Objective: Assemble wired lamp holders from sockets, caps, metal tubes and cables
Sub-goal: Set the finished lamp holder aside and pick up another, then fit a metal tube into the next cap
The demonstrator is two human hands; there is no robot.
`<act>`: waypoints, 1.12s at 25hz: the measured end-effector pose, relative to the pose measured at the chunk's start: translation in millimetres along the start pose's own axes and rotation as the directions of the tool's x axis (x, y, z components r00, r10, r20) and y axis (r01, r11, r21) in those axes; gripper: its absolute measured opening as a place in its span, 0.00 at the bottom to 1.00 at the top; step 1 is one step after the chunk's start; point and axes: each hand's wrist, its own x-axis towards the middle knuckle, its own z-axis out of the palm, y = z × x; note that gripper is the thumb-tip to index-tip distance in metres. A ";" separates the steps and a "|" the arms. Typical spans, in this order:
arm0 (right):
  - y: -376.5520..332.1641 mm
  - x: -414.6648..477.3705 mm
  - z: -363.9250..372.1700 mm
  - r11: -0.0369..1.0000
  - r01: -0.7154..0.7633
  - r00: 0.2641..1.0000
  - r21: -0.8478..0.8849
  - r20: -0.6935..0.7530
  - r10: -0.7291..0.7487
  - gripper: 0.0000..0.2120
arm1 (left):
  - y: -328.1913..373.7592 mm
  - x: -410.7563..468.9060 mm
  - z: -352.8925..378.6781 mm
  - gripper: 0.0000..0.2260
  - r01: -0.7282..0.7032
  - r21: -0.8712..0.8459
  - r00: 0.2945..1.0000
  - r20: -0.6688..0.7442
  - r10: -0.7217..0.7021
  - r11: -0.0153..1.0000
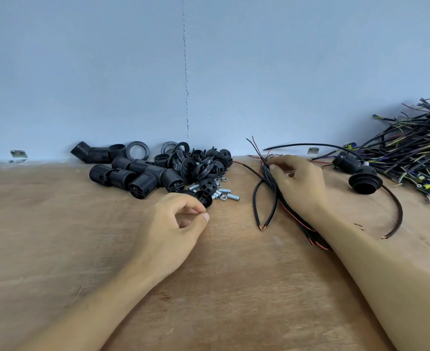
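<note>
A heap of black threaded sockets (pixel 143 174) lies at the back of the wooden table (pixel 57 236), with domed black caps (pixel 216 158) and rings (pixel 137 151) beside it. Short metal tubes (pixel 228 192) and nuts are scattered at the heap's right edge. My left hand (pixel 176 224) lies just in front of one black cap (pixel 203 198), fingers curled, thumb tip against forefinger, nothing visible in it. My right hand (pixel 297 183) lies over a bundle of black cables (pixel 267 198) with bare copper ends and pinches strands near its far end.
One wired lamp holder (pixel 363 179) lies at the right, its cable looping toward me. Behind it is a large tangle of wires and small circuit boards (pixel 411 153). A blue wall closes the table's back edge, with two metal brackets (pixel 18 155) at its foot.
</note>
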 end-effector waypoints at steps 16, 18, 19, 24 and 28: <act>-59.9 -46.0 45.9 0.960 0.274 0.853 0.050 0.448 -0.267 0.17 | -6.8 9.7 -9.8 0.17 -0.114 0.320 0.992 0.080 0.093 0.941; -59.7 -46.3 44.5 0.967 0.250 0.876 0.042 0.416 -0.244 0.17 | -6.3 11.9 -11.5 0.16 -0.085 0.304 0.996 0.033 0.078 0.949; -60.1 -47.1 43.8 0.973 0.221 0.885 0.068 0.405 -0.229 0.16 | -5.5 12.5 -11.6 0.16 -0.084 0.295 0.996 0.024 0.080 0.952; -68.0 -52.5 42.5 0.886 -0.098 0.888 0.452 0.442 -0.127 0.16 | -3.9 8.1 -12.4 0.27 -0.133 0.227 0.990 0.068 0.121 0.965; -72.1 -56.8 40.5 0.865 -0.117 0.851 0.489 0.499 -0.167 0.13 | -3.0 3.9 -12.2 0.14 -0.197 0.181 0.980 0.013 0.198 0.964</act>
